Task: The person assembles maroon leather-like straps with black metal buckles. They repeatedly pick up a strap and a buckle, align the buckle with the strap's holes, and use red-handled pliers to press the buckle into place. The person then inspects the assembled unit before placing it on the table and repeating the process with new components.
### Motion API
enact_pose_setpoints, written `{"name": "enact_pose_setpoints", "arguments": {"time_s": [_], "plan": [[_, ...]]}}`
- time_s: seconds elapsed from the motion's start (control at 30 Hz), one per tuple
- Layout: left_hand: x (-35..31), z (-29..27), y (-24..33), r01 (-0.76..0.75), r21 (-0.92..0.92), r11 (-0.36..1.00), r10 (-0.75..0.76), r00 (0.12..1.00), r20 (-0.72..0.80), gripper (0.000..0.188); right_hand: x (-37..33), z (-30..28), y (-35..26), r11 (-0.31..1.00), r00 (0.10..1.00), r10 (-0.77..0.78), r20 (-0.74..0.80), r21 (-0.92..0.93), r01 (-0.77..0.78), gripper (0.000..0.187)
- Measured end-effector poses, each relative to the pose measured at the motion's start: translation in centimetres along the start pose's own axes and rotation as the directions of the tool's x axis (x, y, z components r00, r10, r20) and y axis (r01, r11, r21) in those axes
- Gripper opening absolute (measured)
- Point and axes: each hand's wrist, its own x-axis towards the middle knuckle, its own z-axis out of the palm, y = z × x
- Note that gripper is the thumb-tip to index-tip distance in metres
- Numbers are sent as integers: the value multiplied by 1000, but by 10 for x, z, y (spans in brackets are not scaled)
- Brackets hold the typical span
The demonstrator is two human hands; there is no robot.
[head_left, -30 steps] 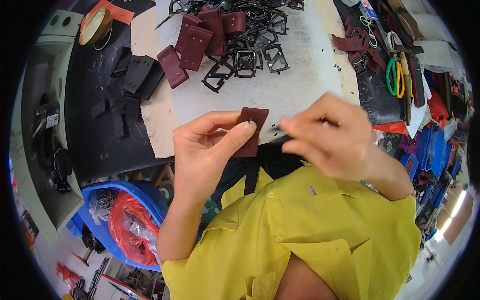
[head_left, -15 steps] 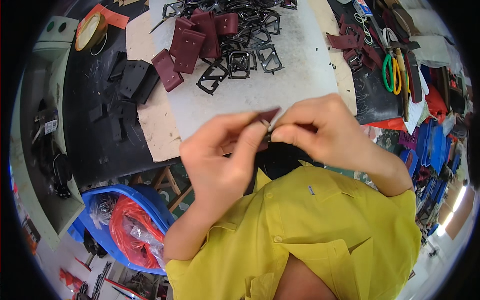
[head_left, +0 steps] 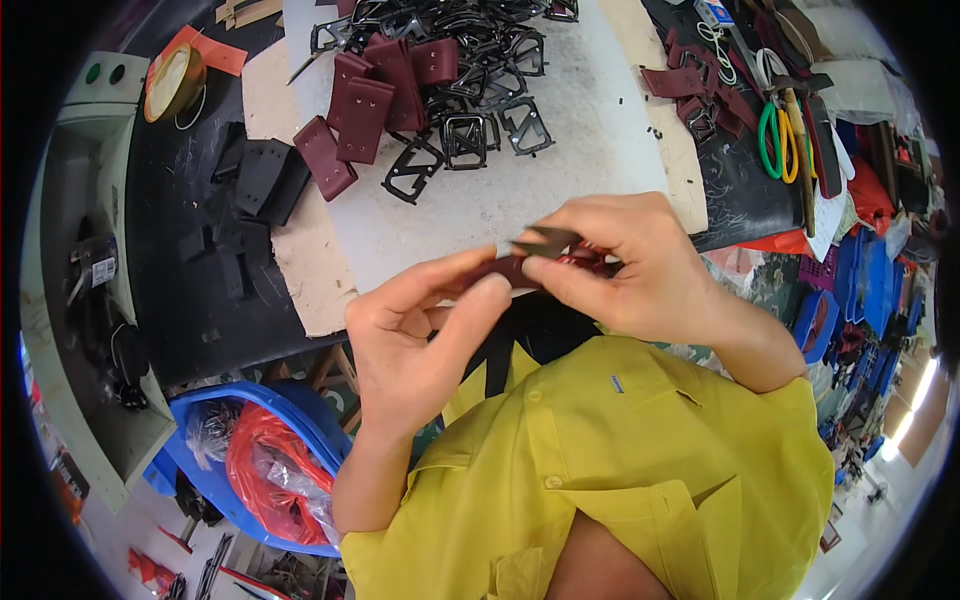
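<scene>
Our left hand (head_left: 405, 330) and right hand (head_left: 635, 275) clamp a maroon leather strip (head_left: 508, 270). A loose grip could drop it.

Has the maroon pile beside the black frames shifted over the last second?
No: the maroon pile keeps its place against the white sheet; only the view shifted.

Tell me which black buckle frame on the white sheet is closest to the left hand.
The slanted black buckle frame lowest in the view; every other lies higher up, farther from the left hand.
</scene>
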Motion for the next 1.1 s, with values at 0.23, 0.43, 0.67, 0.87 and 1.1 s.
{"name": "enact_pose_setpoints", "arguments": {"time_s": [0.23,0.43,0.67,0.87,1.1], "plan": [[-3,6,0,-78,167,983,87,995,-46,13,5,-14,1,998,969,-59,241,14,57,16],[-1,9,-7,-148,200,969,163,985,-59,11,3,-16,-2,1000,963,-14,269,25,7,16],[-8,21,-1,-143,289,947,177,980,-94,9,-1,-9,0,999,967,11,255,-50,2,28],[-1,11,1,17,30,999,-11,978,-206,16,0,-17,-2,927,989,-147,4,-347,140,39],[2,11,1,11,-152,988,-48,969,-243,19,-18,-13,3,696,878,-473,73,-580,423,43]]}}
